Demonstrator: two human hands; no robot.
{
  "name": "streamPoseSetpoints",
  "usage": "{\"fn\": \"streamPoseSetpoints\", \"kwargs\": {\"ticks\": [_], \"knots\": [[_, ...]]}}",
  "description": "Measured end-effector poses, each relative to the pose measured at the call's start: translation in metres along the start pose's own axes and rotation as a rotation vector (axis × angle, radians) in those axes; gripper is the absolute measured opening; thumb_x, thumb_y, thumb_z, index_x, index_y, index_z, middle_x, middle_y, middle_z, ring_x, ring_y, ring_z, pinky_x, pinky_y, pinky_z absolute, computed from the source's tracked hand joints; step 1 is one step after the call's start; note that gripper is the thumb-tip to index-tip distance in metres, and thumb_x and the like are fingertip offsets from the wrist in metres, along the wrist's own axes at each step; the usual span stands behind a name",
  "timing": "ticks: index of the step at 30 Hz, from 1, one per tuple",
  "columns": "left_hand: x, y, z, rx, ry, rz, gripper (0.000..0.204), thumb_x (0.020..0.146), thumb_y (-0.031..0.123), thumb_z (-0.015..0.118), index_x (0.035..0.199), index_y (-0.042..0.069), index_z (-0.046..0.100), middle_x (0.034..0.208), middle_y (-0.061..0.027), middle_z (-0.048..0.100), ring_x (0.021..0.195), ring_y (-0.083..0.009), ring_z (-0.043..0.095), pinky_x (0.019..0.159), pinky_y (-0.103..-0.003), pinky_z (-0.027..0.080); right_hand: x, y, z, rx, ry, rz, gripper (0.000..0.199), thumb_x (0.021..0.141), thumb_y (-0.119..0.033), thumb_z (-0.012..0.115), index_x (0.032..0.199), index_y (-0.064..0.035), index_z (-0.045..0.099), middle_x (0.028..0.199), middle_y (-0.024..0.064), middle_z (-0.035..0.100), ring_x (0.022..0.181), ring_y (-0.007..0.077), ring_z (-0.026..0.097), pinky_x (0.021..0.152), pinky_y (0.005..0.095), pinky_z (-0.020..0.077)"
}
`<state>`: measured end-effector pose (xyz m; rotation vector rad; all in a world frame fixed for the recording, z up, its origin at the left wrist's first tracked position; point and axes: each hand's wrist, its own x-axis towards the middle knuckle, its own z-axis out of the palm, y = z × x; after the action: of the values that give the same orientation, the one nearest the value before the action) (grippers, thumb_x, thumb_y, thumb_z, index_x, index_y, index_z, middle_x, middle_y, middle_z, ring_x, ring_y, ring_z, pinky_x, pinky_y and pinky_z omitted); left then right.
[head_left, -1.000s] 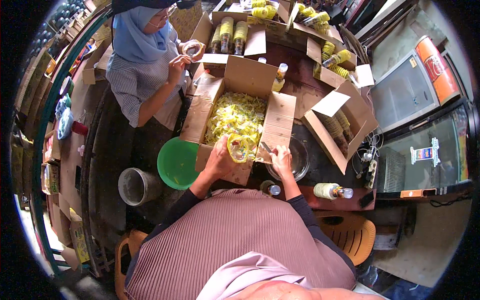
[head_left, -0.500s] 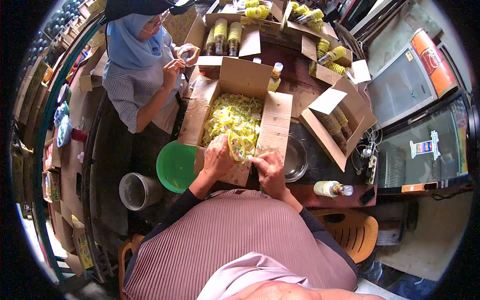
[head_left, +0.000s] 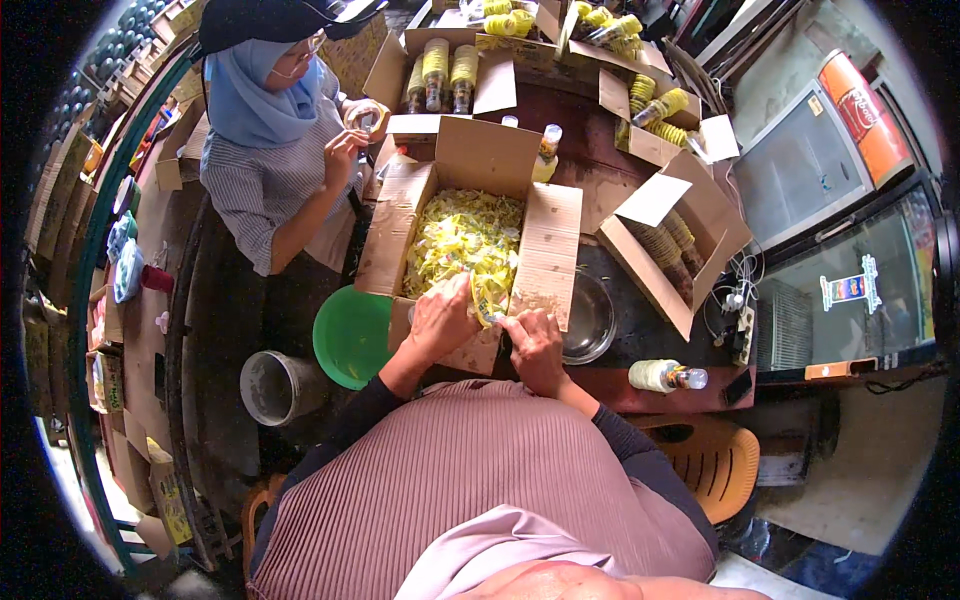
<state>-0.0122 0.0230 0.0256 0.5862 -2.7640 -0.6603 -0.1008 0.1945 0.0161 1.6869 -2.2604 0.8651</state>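
Dark wooden desk (head_left: 600, 175) in a cluttered shop. I see an open cardboard box (head_left: 545, 250) at its near edge, heaped with yellow label strips (head_left: 462, 235). Left grip (head_left: 440, 318) pinches a yellow strip (head_left: 487, 295) at the box's near wall; right grip (head_left: 535, 345) curled beside it, touching the strip. Capped bottle (head_left: 665, 375) lying at the near right corner.

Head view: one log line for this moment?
left hand: on labels | right hand: at box edge | bowl beside

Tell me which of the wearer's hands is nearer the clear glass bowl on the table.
Right. The right hand rests at the box's front edge, just left of the glass bowl. The left hand is farther left, at the open cardboard box, holding yellow labels.
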Motion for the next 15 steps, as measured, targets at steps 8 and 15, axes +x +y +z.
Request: {"fn": "streamPoseSetpoints", "kwargs": {"ticks": [8,15], "knots": [[0.008,-0.020,0.014,-0.397,-0.221,-0.076,0.055,0.059,0.033,0.081,0.101,0.005,0.058,0.087,-0.0150,0.064,0.080,-0.0338,0.062,0.070,-0.039,0.048,0.005,0.012,0.015,-0.006,0.012,0.106,0.026,0.072,-0.001,0.057,0.095,-0.0087,0.067,0.085,0.0061,0.055,0.085,0.0249,0.052,0.072,0.0376,0.0421],[0.014,-0.022,0.007,-0.317,-0.110,-0.036,0.046,0.059,0.024,0.079,0.091,0.006,0.052,0.084,-0.0172,0.061,0.081,-0.0363,0.060,0.068,-0.044,0.047,0.016,0.037,0.000,0.247,0.032,0.340,0.022,0.077,0.001,0.058,0.095,-0.0075,0.067,0.084,0.0110,0.056,0.085,0.0299,0.056,0.074,0.0398,0.0465]]}}
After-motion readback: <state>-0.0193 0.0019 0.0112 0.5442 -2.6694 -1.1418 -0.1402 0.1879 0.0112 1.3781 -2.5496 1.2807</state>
